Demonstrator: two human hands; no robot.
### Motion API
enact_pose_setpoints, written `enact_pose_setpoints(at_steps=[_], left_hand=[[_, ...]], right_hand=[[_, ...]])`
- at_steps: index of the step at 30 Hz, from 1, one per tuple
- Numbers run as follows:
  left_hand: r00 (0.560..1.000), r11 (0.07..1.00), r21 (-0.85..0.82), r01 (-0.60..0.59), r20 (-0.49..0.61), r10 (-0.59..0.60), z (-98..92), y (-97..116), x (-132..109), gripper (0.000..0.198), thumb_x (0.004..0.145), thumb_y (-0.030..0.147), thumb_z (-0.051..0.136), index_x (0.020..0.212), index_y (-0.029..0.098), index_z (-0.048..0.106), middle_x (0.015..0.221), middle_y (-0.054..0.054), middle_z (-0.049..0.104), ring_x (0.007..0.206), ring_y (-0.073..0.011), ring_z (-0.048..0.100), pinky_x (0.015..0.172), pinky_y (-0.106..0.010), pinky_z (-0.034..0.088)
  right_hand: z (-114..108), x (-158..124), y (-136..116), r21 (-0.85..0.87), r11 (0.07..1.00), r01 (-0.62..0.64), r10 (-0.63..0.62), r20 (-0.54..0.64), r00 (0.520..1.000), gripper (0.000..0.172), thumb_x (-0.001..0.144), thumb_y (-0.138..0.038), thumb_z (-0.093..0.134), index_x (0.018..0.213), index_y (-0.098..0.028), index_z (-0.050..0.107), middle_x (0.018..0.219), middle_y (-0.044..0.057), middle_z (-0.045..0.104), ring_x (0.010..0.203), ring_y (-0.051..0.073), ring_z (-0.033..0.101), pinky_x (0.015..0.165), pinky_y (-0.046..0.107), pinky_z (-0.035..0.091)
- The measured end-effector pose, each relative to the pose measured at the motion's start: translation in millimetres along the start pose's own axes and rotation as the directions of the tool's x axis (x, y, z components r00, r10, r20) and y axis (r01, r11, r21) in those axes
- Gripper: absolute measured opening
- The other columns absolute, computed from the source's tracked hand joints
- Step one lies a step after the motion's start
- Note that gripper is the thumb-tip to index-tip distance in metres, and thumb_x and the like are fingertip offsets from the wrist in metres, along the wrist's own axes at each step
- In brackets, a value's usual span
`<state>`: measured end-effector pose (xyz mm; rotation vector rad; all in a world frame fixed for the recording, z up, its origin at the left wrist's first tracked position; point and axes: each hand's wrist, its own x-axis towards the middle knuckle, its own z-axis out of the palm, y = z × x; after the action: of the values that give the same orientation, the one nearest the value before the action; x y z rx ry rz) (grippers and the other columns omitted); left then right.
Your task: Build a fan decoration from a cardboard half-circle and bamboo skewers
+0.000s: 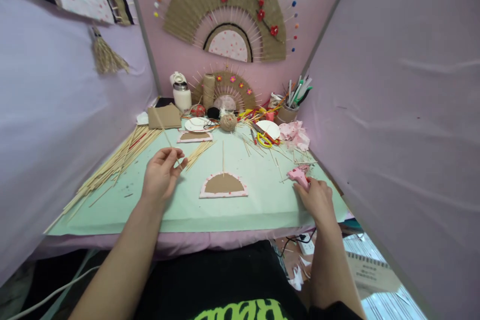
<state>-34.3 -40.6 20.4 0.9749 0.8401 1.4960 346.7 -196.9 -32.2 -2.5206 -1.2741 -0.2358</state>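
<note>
Between the fingertips of my left hand (165, 167) is a thin bamboo stick (164, 127), tilted up and to the left above the table. My right hand (317, 197) grips a pink hot glue gun (299, 177) by its handle, near the table's right side. Midway between my hands lies a half-round cardboard piece (224, 184) edged with pink-dotted white cloth. One stick (223, 157) stands out from the middle of its curved edge, pointing away from me. A small bundle of sticks (198, 154) lies just right of my left hand.
Long sticks (108, 170) are heaped along the left. Behind lie another half-round piece (195, 136), a twine ball (228, 122), yellow-handled scissors (264, 140) and pink cloth scraps (295, 133). A white bottle (182, 97) and a tool-filled pot (287, 114) stand farther back. A large fan (225, 10) hangs behind.
</note>
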Motion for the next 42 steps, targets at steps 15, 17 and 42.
enact_pose_setpoints(at_steps=[15,17,42], left_hand=[[0.998,0.993,0.110,0.042,0.045,-0.048,-20.2,-1.0,-29.0,0.028,0.068,0.035,0.079,0.077,0.018,0.059,0.076,0.001,0.059,0.068,-0.0096,0.056,0.062,-0.022,0.050],[0.998,0.989,0.145,0.043,0.047,-0.050,-23.7,-3.3,-31.0,0.027,0.069,0.035,0.079,0.078,0.018,0.059,0.076,0.001,0.061,0.068,-0.0102,0.058,0.063,-0.023,0.051],[0.945,0.766,0.553,-0.327,0.207,0.254,-37.2,-17.9,-72.0,0.011,0.087,0.030,0.062,0.088,0.021,0.069,0.085,-0.004,0.066,0.079,-0.0166,0.065,0.074,-0.030,0.053]], right_hand=[[-40.1,-11.6,-30.4,0.497,0.862,0.097,-0.060,-0.090,0.994,0.058,0.088,-0.065,0.042,0.099,-0.015,0.069,0.088,0.013,0.064,0.085,0.026,0.057,0.077,0.038,0.045],[-46.9,-19.3,-45.2,0.660,0.748,0.065,-0.047,-0.046,0.998,0.056,0.088,-0.066,0.044,0.100,-0.017,0.068,0.089,0.011,0.066,0.081,0.023,0.058,0.073,0.036,0.046],[-33.3,-113.1,-137.9,0.870,0.460,-0.179,-0.463,0.406,0.788,0.052,0.090,-0.065,0.044,0.083,-0.018,0.063,0.068,0.003,0.056,0.061,0.016,0.049,0.054,0.027,0.039]])
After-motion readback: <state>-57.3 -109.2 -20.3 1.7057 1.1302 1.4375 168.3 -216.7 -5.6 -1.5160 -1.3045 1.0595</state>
